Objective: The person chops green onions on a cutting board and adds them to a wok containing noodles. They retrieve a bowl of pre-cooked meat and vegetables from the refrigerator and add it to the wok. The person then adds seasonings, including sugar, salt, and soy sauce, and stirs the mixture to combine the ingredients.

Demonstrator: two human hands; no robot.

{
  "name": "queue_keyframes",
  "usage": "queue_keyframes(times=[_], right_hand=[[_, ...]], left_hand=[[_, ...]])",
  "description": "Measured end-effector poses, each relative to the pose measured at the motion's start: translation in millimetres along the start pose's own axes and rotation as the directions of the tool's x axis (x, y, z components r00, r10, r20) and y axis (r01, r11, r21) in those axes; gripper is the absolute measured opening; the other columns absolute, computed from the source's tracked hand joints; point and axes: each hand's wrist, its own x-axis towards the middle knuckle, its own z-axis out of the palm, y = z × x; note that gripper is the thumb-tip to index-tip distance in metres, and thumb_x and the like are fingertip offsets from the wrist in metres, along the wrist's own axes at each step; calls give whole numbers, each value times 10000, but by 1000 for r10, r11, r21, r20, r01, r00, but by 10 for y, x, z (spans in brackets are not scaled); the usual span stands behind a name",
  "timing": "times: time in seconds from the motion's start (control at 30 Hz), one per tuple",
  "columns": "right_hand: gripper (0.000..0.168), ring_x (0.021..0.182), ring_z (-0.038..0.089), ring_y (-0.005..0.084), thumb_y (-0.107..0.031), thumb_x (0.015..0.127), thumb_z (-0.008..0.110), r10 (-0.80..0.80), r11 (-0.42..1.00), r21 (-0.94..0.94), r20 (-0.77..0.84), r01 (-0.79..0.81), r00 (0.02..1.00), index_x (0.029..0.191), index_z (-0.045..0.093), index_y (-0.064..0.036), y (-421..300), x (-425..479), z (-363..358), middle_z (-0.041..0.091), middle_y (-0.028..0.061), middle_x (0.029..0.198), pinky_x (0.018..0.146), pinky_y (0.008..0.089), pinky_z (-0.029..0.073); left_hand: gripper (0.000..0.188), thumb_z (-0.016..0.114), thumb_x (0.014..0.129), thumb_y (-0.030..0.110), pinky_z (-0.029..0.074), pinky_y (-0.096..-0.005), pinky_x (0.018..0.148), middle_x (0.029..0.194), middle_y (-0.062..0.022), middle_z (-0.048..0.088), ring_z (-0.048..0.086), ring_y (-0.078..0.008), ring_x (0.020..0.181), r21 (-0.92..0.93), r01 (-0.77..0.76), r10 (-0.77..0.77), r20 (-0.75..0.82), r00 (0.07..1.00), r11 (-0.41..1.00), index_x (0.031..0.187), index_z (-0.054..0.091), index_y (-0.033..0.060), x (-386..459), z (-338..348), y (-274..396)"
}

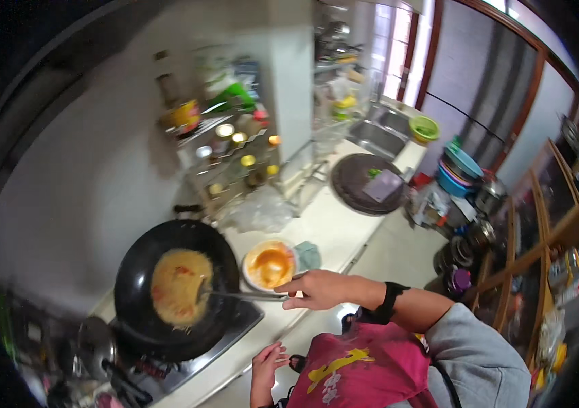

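Observation:
My right hand (315,289) is closed on the handle of a metal spatula (243,295), whose blade dips into the food. Orange-yellow liquid food with red pieces (181,288) lies in the middle of a large black wok (134,265) on the stove. Just beyond my right hand, a white bowl (246,273) with orange residue inside stands on the counter, beside a folded green cloth (308,255). Lower down, my left hand (268,359) hangs near the counter's front edge, fingers slightly apart and holding nothing.
A wire rack (203,178) with bottles and jars stands behind the bowl, a clear plastic bag (264,209) before it. Farther along are a round dark board (348,178) with a cleaver (383,185), and a sink (378,135). A pan with a glass lid (97,341) is at lower left.

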Motion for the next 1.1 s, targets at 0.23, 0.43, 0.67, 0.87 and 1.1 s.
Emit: queue_keyframes(times=[0.23,0.43,0.67,0.87,1.1], right_hand=[[429,676,644,154,-353,945,584,484,822,483,-316,-301,816,1176,626,7,1547,-1440,-1136,690,102,955,617,297,530],[366,671,605,131,-365,913,619,839,511,804,-389,-305,379,1060,649,-32,3105,-2775,-1958,667,63,924,557,276,470],[295,664,604,134,-307,905,625,901,386,882,-298,-269,315,1025,647,-39,4162,-3319,-2489,661,56,907,555,279,465],[302,705,606,132,-315,897,637,891,381,908,-310,-174,332,1039,628,-49,4927,-3404,-3132,640,33,898,577,286,478],[280,738,608,133,-333,896,642,896,395,914,-362,-88,258,955,611,-61,5515,-3344,-4065,577,-9,754,623,299,502]], left_hand=[[317,570,943,128,594,-393,724,1024,-177,650,668,-264,854,104,107,-118,107,987,989,1199,570,-60,453,828,-19],[275,592,924,133,591,-406,712,995,-188,651,672,-283,842,-55,95,-97,-29,995,994,1123,584,-56,1144,1617,-45],[350,627,917,193,573,-379,723,978,-181,651,664,-260,815,-41,74,-78,-115,990,996,1155,565,-55,1634,3055,306],[373,622,926,209,578,-374,714,988,-183,649,664,-268,823,72,124,-118,-80,990,990,1163,559,-72,2128,3846,607],[358,619,915,190,588,-397,673,974,-193,643,666,-280,785,25,193,-187,-140,972,981,1148,548,-73,2835,4194,628]])
